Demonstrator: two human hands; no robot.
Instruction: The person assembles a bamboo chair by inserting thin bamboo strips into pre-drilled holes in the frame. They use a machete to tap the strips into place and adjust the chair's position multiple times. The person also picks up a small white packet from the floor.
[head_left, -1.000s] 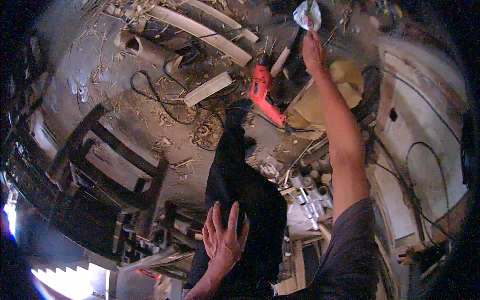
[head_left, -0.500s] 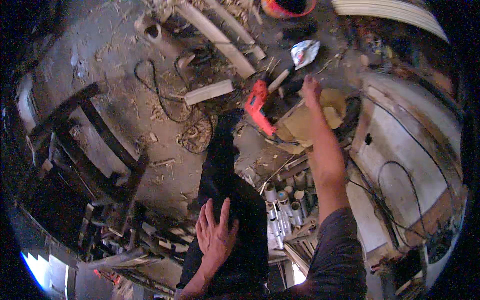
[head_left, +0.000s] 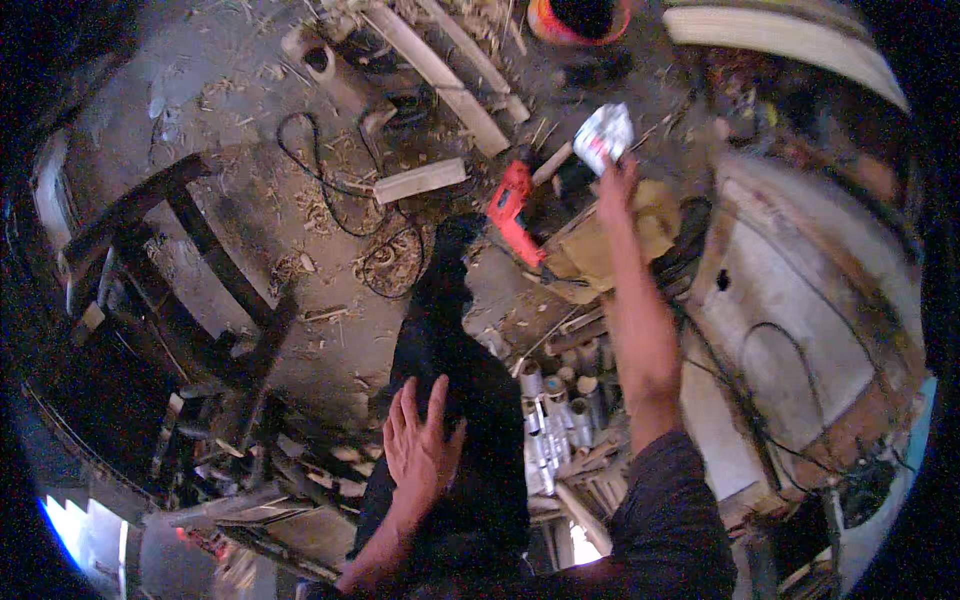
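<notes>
My right hand (head_left: 616, 184) reaches out over a yellowish-brown sack or paper (head_left: 610, 245), its fingers closed on the near end of a crumpled white plastic packet (head_left: 603, 136). To the left of that hand lies a red power drill (head_left: 516, 222), close to a short pale wooden stick (head_left: 552, 163). My left hand (head_left: 422, 448) rests on my dark trouser leg (head_left: 480, 440) with its fingers spread, holding nothing.
Pale boards (head_left: 430, 62) and a cut wood block (head_left: 420, 181) lie among shavings and a looped black cable (head_left: 318, 190). A dark wooden frame (head_left: 190, 290) stands left. Metal cans (head_left: 545, 420) are beside my leg; a red-rimmed bucket (head_left: 540, 22) sits at the far side.
My right hand has reached the white packet and taken hold of it; the packet has shifted slightly toward me. My left hand stays on my leg.
</notes>
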